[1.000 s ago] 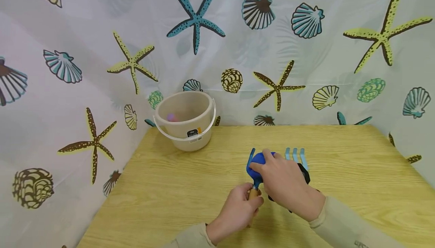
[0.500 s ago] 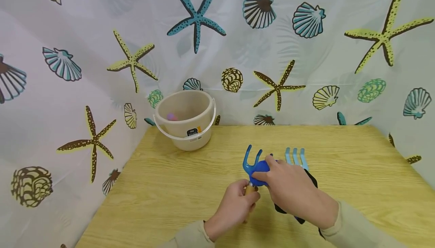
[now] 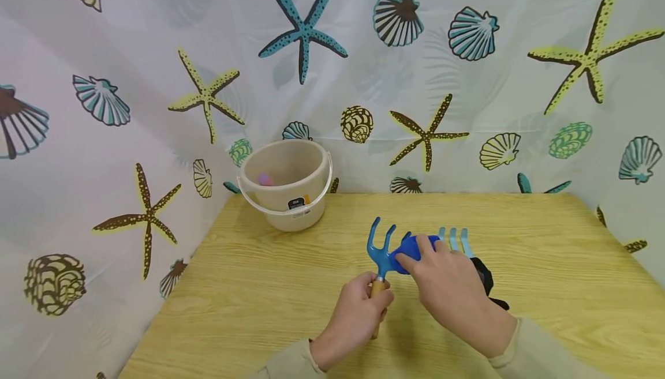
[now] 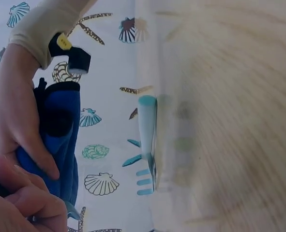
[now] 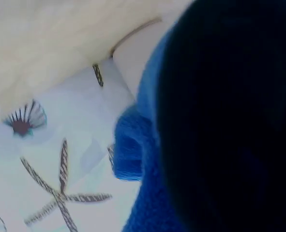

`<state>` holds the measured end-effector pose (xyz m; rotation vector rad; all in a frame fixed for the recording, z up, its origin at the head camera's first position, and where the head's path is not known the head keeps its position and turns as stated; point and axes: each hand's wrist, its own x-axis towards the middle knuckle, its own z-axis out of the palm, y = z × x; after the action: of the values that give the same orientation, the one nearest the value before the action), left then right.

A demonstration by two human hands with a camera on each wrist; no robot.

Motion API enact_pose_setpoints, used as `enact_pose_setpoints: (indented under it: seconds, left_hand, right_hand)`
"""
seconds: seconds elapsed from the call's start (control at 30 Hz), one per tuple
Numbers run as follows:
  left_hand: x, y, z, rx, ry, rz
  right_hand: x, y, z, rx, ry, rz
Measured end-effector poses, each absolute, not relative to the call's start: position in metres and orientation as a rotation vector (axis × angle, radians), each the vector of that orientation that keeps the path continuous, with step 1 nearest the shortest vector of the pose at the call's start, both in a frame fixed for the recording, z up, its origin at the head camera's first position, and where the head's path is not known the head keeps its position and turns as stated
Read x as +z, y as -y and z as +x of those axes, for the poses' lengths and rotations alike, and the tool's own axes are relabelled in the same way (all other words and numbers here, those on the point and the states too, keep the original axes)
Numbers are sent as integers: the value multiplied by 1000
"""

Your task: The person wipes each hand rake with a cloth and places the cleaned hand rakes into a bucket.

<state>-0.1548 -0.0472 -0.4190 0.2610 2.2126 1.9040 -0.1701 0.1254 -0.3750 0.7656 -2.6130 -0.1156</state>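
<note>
My left hand (image 3: 355, 312) grips the wooden handle of a blue hand fork (image 3: 381, 258), its tines pointing up and away from me. With my right hand (image 3: 449, 286) I hold a bunched blue cloth (image 3: 410, 255) against the right side of the fork head, covering part of the tines. In the left wrist view the cloth (image 4: 63, 140) hangs below the right hand's fingers, and only a sliver of the fork shows. Fuzzy blue fabric and a large dark shape fill much of the right wrist view.
A light-blue hand fork (image 4: 146, 130) with a pale handle lies on the wooden table (image 3: 260, 286), partly behind my right hand in the head view. At the back left stands a beige bucket (image 3: 286, 188) holding a pink-purple item (image 3: 265, 179). A shell-patterned curtain (image 3: 358, 79) surrounds the table.
The right hand and cloth have slid rightward across the fork head, uncovering its left tines. The left hand keeps its hold on the handle, and the fork has tilted slightly left.
</note>
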Motion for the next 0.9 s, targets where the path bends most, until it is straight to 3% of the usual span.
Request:
enact_pose_setpoints:
  seconds: [0.27, 0.53, 0.9]
  left_hand:
    - [-419, 47, -155, 1930, -2122, 253]
    - [-422, 42, -147, 1958, -2067, 278]
    - [-422, 41, -146, 1951, -2092, 283]
  right_hand:
    - [-377, -120, -167, -40, 2540, 880]
    - [-384, -126, -192, -68, 2514, 767]
    - [-386, -128, -195, -242, 2356, 712]
